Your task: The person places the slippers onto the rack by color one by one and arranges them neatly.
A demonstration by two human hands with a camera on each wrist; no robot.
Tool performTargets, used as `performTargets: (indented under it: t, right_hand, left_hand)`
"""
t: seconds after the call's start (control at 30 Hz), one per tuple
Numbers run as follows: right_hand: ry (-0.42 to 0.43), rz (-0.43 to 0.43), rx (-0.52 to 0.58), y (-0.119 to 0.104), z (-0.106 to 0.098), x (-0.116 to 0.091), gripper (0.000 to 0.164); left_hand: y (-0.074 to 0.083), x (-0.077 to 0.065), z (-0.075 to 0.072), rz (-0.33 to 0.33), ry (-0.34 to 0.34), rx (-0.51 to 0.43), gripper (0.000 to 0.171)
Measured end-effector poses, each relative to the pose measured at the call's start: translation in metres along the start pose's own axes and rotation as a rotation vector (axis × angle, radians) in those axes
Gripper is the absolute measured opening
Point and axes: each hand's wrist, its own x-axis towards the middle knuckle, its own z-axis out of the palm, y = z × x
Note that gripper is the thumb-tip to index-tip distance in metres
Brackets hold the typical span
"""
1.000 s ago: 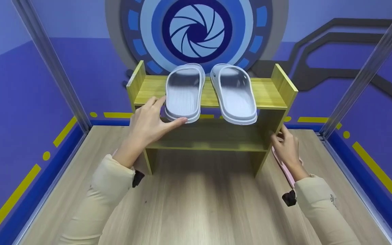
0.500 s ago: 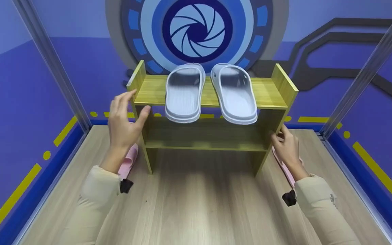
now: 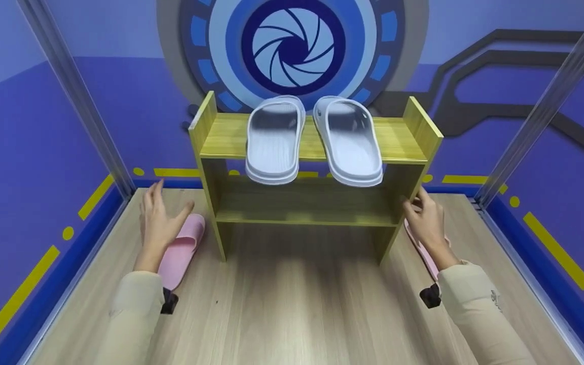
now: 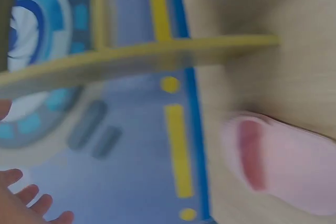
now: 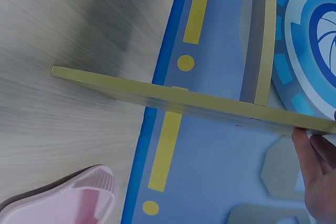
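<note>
My left hand is over the floor left of the wooden shoe rack, fingers spread, holding nothing. Below it lies a pink slipper, partly covered by the hand in the head view; the left wrist view shows that pink slipper blurred. With my right hand I grip the front edge of the rack's right side panel. Beneath that hand another pink slipper is mostly hidden. Two pale grey clogs sit side by side on the top shelf, heels overhanging its front edge.
The rack's lower shelf spans between the side panels. Blue walls with metal corner posts enclose the wood-grain floor on the left, back and right.
My left hand has let go of the left clog's heel and moved left and down, uncovering more of the left pink slipper. My right hand and the clogs have stayed put.
</note>
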Motion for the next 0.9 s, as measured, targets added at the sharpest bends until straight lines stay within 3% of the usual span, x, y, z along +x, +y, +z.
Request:
performTargets:
  t: [0.2,0.53,0.7,0.9]
  right_hand:
    - [0.014,-0.013,0.004,0.001,0.000,0.000,0.024]
    - [0.006,-0.015,0.018,0.002,0.001,0.000,0.027]
    - [0.006,-0.010,0.032,0.001,0.001,0.000,0.028]
    - [0.015,-0.016,0.031,0.002,0.001,0.000,0.027]
  left_hand:
    - [-0.035,-0.020,0.008,-0.111,-0.177,0.088,0.098]
    - [-0.077,-0.054,0.028,-0.255,-0.374,0.212,0.107]
    - [-0.089,-0.069,0.036,-0.332,-0.427,0.224,0.110]
    - [-0.100,-0.081,0.044,-0.383,-0.435,0.227,0.109]
